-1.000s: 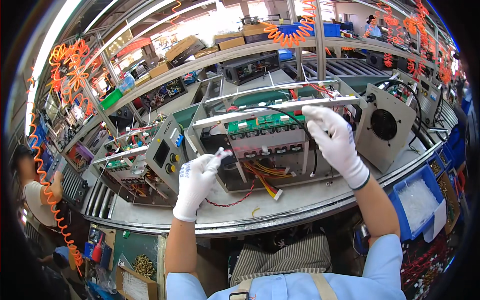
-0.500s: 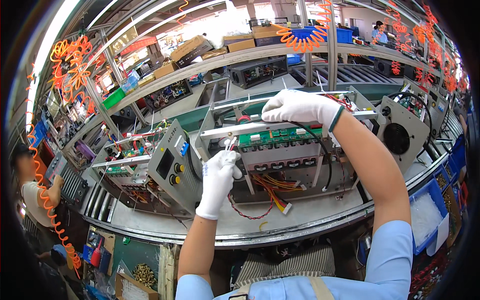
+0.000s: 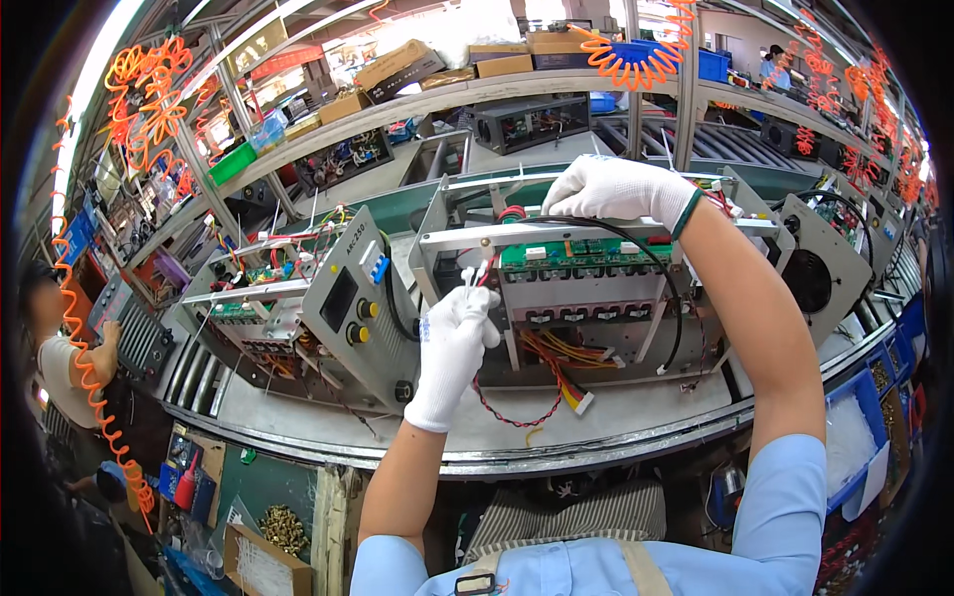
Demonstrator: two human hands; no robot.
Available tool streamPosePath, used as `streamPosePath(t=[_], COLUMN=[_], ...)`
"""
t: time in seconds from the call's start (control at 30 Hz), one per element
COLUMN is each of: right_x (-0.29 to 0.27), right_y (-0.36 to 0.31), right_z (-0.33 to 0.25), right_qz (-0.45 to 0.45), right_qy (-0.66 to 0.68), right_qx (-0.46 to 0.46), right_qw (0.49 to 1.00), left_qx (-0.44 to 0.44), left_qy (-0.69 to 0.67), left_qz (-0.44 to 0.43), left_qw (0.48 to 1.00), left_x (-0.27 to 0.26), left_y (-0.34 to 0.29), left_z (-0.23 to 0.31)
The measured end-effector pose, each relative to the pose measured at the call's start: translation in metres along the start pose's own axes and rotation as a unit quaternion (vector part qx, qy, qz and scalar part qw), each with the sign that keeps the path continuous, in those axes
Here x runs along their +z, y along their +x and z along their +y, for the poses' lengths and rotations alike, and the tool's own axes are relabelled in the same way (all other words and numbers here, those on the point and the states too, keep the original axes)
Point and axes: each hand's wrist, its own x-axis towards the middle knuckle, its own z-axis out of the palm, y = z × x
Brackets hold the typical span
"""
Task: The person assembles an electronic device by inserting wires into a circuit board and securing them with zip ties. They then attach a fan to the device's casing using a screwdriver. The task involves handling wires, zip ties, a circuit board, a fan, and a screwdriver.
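Cardboard boxes (image 3: 397, 65) overhead, gloved hands in open chassis (image 3: 596, 298)

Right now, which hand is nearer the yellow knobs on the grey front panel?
Left. The left hand is just right of the yellow knobs; the right hand is up at the open chassis top edge, farther right.

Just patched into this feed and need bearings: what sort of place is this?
Most likely an electronics assembly line in a factory: open metal chassis with circuit boards and wiring on a roller conveyor, orange coiled hoses overhead, gloved left hand and right hand working.
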Motion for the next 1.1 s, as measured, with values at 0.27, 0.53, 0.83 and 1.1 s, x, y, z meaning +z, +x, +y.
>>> streamPosePath(t=[0.27, 0.53, 0.83, 1.1], right_x=[-0.037, -0.057, 0.060, -0.048], right_y=[-0.005, -0.116, -0.125, -0.065], right_z=[0.039, 0.089, 0.030, 0.054], right_qz=[0.233, 0.518, 0.296, 0.308], right_qy=[-0.370, -0.238, -0.403, -0.341], right_qx=[0.108, 0.034, -0.025, 0.021], right_qw=[0.893, 0.821, 0.866, 0.888], left_qx=[0.129, 0.192, 0.128, 0.084], left_qy=[0.172, 0.105, 0.140, 0.022], left_qz=[0.036, 0.017, -0.216, -0.096], left_qw=[0.976, 0.976, 0.958, 0.992], left_x=[0.003, 0.018, 0.038, 0.049], left_y=[0.014, -0.008, -0.063, -0.006], left_z=[0.004, 0.036, -0.074, -0.061])
